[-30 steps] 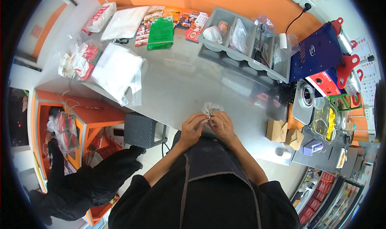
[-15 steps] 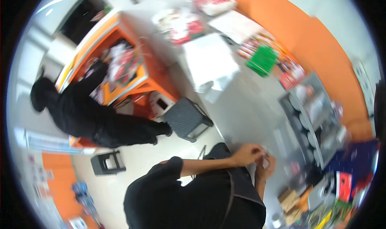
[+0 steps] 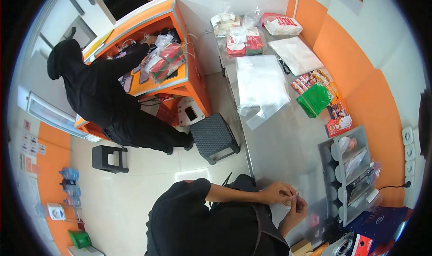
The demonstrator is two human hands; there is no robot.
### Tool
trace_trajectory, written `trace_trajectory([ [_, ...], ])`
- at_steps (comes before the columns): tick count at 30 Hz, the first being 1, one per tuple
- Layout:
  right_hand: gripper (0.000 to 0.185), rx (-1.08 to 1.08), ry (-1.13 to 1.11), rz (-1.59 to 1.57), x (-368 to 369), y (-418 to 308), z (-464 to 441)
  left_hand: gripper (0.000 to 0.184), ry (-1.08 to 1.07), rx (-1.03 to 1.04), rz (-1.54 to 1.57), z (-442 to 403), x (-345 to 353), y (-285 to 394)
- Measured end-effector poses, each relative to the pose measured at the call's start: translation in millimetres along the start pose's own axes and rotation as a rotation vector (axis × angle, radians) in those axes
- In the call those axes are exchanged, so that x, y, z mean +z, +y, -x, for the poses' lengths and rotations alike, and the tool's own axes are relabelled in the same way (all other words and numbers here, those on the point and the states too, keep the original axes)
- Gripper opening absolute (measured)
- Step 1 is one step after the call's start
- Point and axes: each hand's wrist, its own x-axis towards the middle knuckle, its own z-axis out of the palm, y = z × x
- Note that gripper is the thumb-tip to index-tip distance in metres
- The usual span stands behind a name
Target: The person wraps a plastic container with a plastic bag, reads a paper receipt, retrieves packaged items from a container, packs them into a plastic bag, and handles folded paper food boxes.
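Observation:
Over the near end of the steel table (image 3: 274, 148), my two hands meet fingertip to fingertip. My left hand (image 3: 275, 194) reaches in from the left with its fingers pinched. My right hand (image 3: 297, 211) faces it, thumb and fingers also pinched together. Between the fingertips there seems to be something small, pale and thin, too small to name. A grey organizer rack (image 3: 343, 184) with round holes and compartments stands to the right of my hands. Farther up the table lies a stack of white plastic bags (image 3: 261, 83).
Green packets (image 3: 314, 99), sauce sachets (image 3: 338, 110) and bagged food boxes (image 3: 245, 41) lie along the table. A dark stool (image 3: 213, 137) stands against its left side. A person in black (image 3: 105, 94) reaches into an orange counter (image 3: 195, 80). Cardboard (image 3: 302, 248) sits at the bottom edge.
My view has turned and steadied, so the table and counter sit differently in it. My hands stay together with fingers pinched, now lower in view. The other person still reaches into the counter.

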Motion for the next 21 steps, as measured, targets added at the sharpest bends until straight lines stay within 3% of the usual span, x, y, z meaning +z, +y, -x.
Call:
trace_trajectory([
  [5,0.022,0.115,-0.176,-0.249,-14,8,-12,0.010,-0.068,0.061,-0.069,1,-7,3],
  [8,0.020,0.094,-0.124,-0.297,-10,7,-12,0.010,-0.065,0.114,-0.098,-1,-7,1],
  [13,0.016,0.014,-0.057,-0.117,-6,15,-7,0.012,0.034,0.048,0.009,0,-2,-4],
  [21,0.012,-0.038,-0.043,0.016,-18,25,-14,0.016,-0.048,0.094,-0.252,-2,-7,-8],
])
